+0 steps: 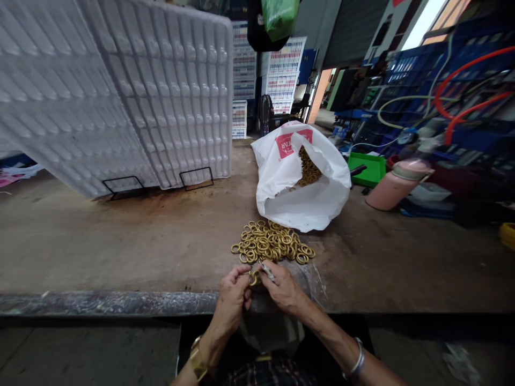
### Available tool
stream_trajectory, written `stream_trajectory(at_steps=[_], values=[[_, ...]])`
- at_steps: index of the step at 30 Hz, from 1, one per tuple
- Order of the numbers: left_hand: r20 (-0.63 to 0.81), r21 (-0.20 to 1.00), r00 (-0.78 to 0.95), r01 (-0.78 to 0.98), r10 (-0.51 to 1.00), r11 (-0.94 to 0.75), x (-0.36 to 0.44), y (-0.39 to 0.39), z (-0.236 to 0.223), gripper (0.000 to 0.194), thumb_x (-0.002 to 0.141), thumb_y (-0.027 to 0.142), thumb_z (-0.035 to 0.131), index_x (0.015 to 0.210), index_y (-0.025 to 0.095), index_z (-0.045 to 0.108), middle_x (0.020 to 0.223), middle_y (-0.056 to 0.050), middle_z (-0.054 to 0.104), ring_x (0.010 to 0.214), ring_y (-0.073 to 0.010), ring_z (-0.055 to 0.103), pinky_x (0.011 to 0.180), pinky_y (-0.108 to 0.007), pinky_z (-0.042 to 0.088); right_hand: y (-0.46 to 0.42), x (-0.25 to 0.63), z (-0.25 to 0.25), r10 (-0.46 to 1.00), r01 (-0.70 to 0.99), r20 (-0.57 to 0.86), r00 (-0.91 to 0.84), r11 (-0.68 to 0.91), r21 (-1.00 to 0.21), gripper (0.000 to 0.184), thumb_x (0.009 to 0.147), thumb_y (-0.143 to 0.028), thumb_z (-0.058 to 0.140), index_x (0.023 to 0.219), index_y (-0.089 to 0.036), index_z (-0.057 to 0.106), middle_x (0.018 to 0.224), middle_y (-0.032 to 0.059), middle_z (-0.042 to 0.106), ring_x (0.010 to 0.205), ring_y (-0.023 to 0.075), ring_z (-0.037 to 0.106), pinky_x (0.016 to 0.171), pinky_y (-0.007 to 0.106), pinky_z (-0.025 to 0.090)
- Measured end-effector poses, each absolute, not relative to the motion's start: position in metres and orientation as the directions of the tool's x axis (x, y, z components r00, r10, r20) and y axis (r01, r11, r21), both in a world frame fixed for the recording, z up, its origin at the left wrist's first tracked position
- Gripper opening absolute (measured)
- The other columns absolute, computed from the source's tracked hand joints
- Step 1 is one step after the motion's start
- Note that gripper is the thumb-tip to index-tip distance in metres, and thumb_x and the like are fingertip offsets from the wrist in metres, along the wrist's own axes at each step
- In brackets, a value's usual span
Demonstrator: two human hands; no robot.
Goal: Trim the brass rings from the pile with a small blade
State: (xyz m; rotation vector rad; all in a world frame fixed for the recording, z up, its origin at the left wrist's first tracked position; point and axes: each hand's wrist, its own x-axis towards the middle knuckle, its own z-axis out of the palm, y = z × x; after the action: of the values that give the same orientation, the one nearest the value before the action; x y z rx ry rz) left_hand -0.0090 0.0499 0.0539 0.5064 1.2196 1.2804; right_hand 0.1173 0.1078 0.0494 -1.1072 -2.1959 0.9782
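My left hand is closed, its fingertips pinching a brass-coloured ring just above the table's front edge. Close beside it, my right hand is closed around a small grey-white tool, whose kind I cannot make out. The tips of the right fingers meet the ring or come very near it. Just beyond both hands lies a heap of brass-coloured rings. Behind the heap a torn white sack lies open towards me, with more rings inside.
White moulded trays stand upright in black wire stands on the left of the wooden table. To the right are a pink bottle, a green tray and orange hoses. White crates are stacked in the background.
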Motion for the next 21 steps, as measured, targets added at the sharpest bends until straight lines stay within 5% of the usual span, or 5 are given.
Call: stream_trajectory(at_steps=[16,21], values=[[-0.388,0.861,-0.144,-0.408,0.91,0.302,-0.007,0.05,0.054,0.03,0.065,0.041,0.065,0.078,0.015,0.055,0.047,0.011,0.033,0.033,-0.0021,0.021,0.032,-0.016,0.021,0.112,0.121,0.051,0.838,0.347,0.082,-0.54,0.311,-0.885,0.014,0.079,-0.027,0.048,0.068,-0.019,0.053,0.063,-0.0036,0.05,0.06,0.0103,0.044,0.056,0.02,0.035],[-0.383,0.878,-0.157,-0.367,0.91,0.306,-0.007,0.051,0.053,0.03,0.064,0.042,0.065,0.076,0.015,0.055,0.043,0.011,0.032,0.032,-0.0028,0.021,0.031,-0.016,0.021,0.112,0.126,0.054,0.82,0.338,-0.04,-0.571,0.191,-0.921,0.014,0.076,-0.029,0.05,0.066,-0.019,0.051,0.059,-0.0052,0.046,0.055,0.009,0.041,0.051,0.019,0.032]])
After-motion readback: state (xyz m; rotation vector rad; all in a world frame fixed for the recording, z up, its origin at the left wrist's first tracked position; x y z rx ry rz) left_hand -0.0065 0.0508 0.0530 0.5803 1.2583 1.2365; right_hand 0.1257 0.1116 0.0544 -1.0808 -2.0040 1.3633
